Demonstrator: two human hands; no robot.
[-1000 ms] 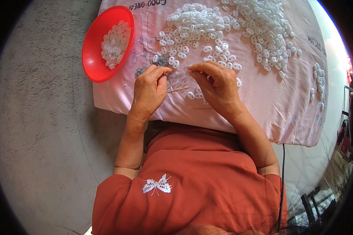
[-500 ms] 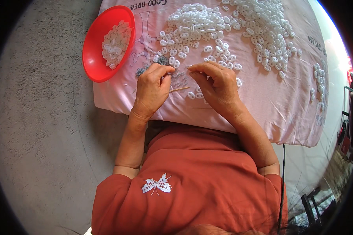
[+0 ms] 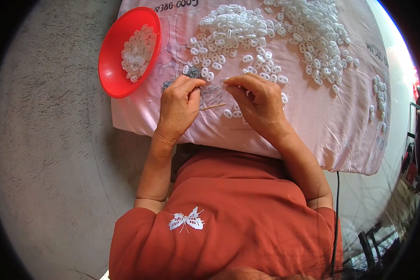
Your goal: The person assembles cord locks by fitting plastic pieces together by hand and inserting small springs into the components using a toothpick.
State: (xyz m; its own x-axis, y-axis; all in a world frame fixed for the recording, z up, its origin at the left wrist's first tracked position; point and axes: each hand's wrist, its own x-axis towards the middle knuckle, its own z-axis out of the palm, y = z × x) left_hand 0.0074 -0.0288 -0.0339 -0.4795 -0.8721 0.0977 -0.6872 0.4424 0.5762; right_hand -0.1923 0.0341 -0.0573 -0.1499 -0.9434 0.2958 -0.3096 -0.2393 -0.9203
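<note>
My left hand (image 3: 180,103) is closed in a pinch above the pink cloth; what sits between its thumb and fingers is too small to make out. Facing it a short gap away, my right hand (image 3: 260,102) also pinches, with a tiny pale bit at the fingertips that I cannot name. Between and below the hands lie thin clear slivers (image 3: 212,95) and a light wooden stick (image 3: 213,107). Small grey pieces (image 3: 191,72) lie just beyond my left hand. White oval pieces with two holes (image 3: 227,113) rest next to my right hand.
A red bowl (image 3: 108,70) holding translucent white pieces (image 3: 138,53) stands at the far left. Two heaps of white oval pieces (image 3: 231,25) (image 3: 317,39) cover the far side of the pink cloth (image 3: 308,126). More pieces (image 3: 380,95) lie near the right edge. A black cable (image 3: 336,224) hangs at the right.
My left hand has shifted slightly left, widening the gap between the two pinches. My right hand stays nearly in place.
</note>
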